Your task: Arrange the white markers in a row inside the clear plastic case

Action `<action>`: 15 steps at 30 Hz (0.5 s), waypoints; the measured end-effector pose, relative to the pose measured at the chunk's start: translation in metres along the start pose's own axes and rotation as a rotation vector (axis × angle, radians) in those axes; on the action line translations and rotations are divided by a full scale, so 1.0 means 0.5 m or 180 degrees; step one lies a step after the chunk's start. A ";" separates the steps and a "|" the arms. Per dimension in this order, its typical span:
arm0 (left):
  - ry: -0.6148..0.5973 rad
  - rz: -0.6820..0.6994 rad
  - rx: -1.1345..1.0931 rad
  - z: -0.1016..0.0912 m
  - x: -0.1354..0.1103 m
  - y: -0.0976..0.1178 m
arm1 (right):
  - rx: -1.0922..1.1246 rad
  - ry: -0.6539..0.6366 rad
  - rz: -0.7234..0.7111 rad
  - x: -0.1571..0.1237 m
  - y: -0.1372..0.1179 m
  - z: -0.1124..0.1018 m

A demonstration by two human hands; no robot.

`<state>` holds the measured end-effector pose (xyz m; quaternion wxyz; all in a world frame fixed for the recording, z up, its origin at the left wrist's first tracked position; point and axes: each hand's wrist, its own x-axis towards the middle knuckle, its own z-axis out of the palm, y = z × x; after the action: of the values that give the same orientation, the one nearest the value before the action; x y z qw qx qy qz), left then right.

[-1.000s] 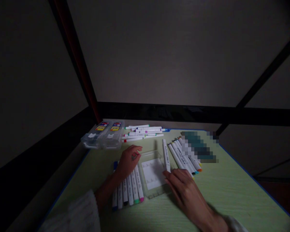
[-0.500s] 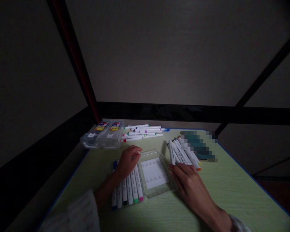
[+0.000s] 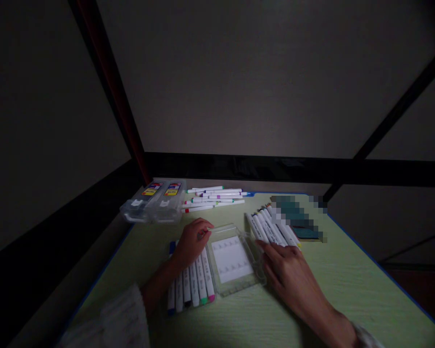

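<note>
A hinged clear plastic case (image 3: 224, 291) lies opened out on the table, a white printed sheet (image 3: 232, 259) in its right half. Across its left half lies a row of white markers (image 3: 193, 285) with blue, black, green and pink ends. My left hand (image 3: 190, 244) rests over the row's far ends, its curled fingers pinching the case's far edge near the middle. On the right, my right hand (image 3: 288, 270) has its fingers closed over the near ends of a slanting bunch of white markers (image 3: 270, 227). The thumb's contact is hidden.
Two lidded clear boxes (image 3: 165, 205) with yellow labels stand at the far left. Loose slim felt-tip pens (image 3: 217, 197) lie in a pile at the back. Beyond the right bunch is a partly pixelated green item (image 3: 297, 215). A wall rises behind the blue-edged table (image 3: 348, 285).
My right hand has shifted slightly right. The bunch's leftmost marker now slants alongside the others, and the orange end has gone behind my hand. My left hand has stayed put.
</note>
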<state>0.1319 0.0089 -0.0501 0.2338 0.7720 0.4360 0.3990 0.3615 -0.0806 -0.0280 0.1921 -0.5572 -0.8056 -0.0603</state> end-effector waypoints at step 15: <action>-0.0069 0.0037 -0.0042 0.000 0.001 0.001 | -0.0496 -0.0359 0.0372 -0.002 0.011 -0.004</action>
<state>0.1323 0.0089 -0.0495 0.2413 0.7773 0.4263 0.3948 0.3675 -0.0800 -0.0271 0.1058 -0.6190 -0.7741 -0.0801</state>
